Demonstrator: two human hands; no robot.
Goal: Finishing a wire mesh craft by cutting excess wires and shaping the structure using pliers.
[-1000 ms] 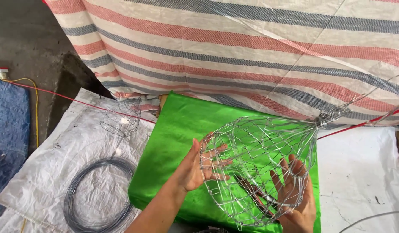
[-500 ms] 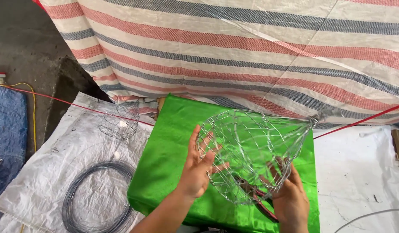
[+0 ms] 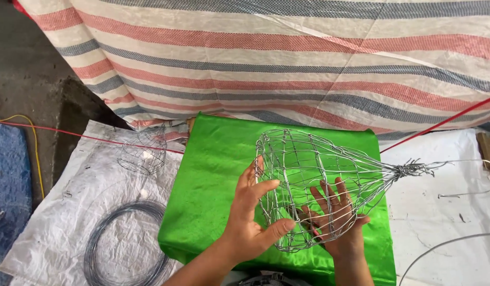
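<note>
A silvery wire cage, bulb-shaped with a twisted wire neck pointing right, hangs on its side above a bright green cloth. My left hand grips the rim of its wide open end, thumb and fingers spread over the wires. My right hand is under and partly inside the cage, fingers seen through the mesh, with a dark thin tool that I cannot make out lying beside it.
A coil of dark wire lies on a white woven sack at the left. Another small wire cage rests near a red cord. A striped tarp rises behind. Loose wires lie on white sheeting at right.
The cage has been turned in my hands: its twisted neck now points right and its open end faces left. My left hand has shifted onto the rim.
</note>
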